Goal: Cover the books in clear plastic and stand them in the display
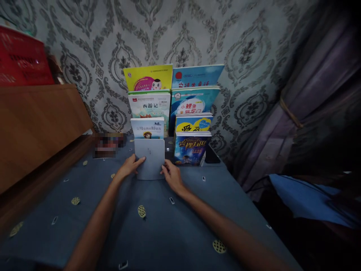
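Note:
A plain pale grey-blue booklet (150, 162) stands upright at the front of the left column of books. My left hand (132, 165) grips its left edge, thumb across the front face. On the opposite edge, my right hand (171, 174) holds it with the fingers closed at the side. Right behind it stands a light-blue book (148, 126), its lower part hidden. Farther back come a white and green book (149, 103) and a yellow book (149, 77). The right column has a dark blue book (191, 148) in front, near my right hand.
Behind the dark blue book rise a yellow and blue book (194, 122), a teal book (194, 99) and a blue book (197, 73). A dark flat object (212, 155) lies at their right. Patterned wallpaper backs the cloth-covered surface (169, 226); a wooden panel (39, 128) borders the left, a curtain (282, 109) the right.

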`<control>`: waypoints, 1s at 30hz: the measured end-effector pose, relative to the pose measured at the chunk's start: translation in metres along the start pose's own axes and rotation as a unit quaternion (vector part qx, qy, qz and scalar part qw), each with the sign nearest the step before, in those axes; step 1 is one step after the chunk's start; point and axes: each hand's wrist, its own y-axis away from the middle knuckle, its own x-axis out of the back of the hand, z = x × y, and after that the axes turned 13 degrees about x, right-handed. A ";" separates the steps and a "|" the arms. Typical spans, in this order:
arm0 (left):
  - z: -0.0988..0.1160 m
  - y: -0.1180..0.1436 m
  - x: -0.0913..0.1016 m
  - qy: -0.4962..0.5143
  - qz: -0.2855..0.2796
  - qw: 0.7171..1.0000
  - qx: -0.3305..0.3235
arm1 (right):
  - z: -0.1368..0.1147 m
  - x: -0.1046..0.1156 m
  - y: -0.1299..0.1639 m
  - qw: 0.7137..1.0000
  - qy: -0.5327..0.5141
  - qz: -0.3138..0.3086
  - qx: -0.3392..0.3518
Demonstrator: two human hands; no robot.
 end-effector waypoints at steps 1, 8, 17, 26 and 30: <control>0.002 -0.002 0.003 -0.008 -0.005 1.000 0.001 | 0.000 -0.002 -0.002 1.000 0.002 0.000 0.002; 0.022 -0.009 0.013 -0.100 0.016 0.994 0.048 | 0.006 -0.015 -0.014 1.000 0.012 0.027 0.008; 0.040 -0.011 0.017 -0.171 0.069 0.982 0.027 | 0.004 -0.011 -0.041 0.999 0.013 0.039 0.007; 0.064 -0.018 0.020 -0.261 0.140 0.954 -0.041 | -0.004 0.003 -0.071 0.999 0.018 0.039 0.020; 0.076 -0.025 0.021 -0.270 0.183 0.942 -0.076 | -0.006 0.008 -0.091 0.998 0.026 0.044 0.025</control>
